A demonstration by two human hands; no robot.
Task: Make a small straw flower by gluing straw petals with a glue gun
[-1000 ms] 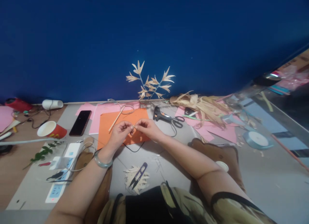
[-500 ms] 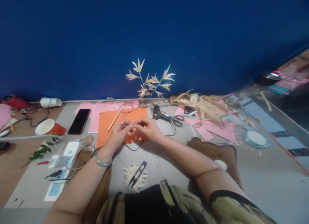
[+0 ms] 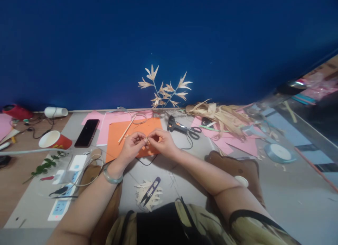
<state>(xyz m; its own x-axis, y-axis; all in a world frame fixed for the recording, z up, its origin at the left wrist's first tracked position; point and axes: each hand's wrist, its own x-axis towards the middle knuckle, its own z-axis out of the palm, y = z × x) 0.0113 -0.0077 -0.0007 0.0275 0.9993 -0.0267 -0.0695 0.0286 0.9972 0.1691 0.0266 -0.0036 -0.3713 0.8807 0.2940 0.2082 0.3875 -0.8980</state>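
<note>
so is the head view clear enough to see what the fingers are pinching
Head view: dim and blue-tinted, with the table bowed by the wide lens; the left hand and right hand are reasonably sharp, but the pale piece pinched between them is too small to identify.

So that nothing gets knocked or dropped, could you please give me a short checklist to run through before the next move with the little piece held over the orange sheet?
1. Grip: ok. The left hand and right hand both pinch the small pale piece at their fingertips.
2. Backing: ok. The hands are above the orange paper sheet.
3. Thread snips: ok. They lie untouched on the pile of pale cut strips, close by.
4. Glue gun: cannot tell whether it is hot. It lies apart, beyond the right hand.
5. Black cord: not ok. It loops right beneath the wrists.
</note>
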